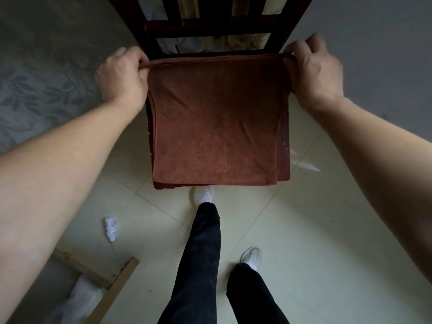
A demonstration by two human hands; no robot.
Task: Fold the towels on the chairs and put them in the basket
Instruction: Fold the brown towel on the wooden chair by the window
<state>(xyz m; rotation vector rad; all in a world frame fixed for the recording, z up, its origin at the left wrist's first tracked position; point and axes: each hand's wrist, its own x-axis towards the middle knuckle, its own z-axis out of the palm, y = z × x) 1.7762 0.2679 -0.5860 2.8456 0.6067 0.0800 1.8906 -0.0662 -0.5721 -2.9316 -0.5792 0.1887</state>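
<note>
A rust-brown towel hangs doubled in front of me, its folded bottom edge level with the front of a dark wooden chair. My left hand pinches the towel's top left corner. My right hand pinches the top right corner. The top edge is stretched taut between them, just in front of the chair's slatted back. The chair seat is almost wholly hidden behind the towel. No basket is in view.
My legs in black trousers and white shoes stand on pale floor tiles below the towel. A small white packet lies on the floor at left. A wooden frame with plastic wrap sits at bottom left. Leaf-patterned fabric fills the left side.
</note>
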